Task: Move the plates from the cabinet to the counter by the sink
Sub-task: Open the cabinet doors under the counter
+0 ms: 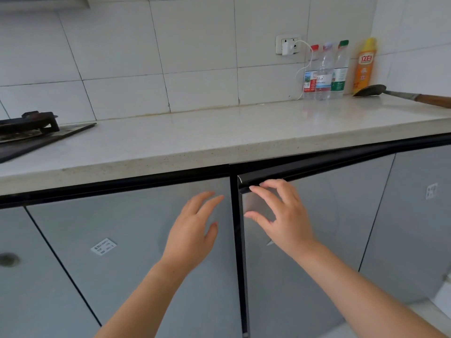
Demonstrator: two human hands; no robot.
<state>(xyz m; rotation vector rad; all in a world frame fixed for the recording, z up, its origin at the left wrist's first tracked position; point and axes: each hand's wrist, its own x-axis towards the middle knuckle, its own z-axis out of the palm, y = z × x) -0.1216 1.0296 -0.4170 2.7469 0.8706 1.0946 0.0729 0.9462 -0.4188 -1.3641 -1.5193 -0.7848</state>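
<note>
Grey cabinet doors run under a pale stone counter (219, 140). The right door (329, 240) stands slightly ajar, its top left corner swung out from the frame. My right hand (283, 215) is at that corner, fingers spread and lightly bent, fingertips touching the door's dark top edge. My left hand (195, 228) hovers with straight fingers in front of the closed left door (136, 240). No plates and no sink are in view; the cabinet's inside is hidden.
A gas stove (31, 130) sits at the counter's left end. At the back right stand three water bottles (324, 71), a yellow detergent bottle (363, 64) and a spatula (400, 93). A charger cable hangs from the wall socket (288, 45).
</note>
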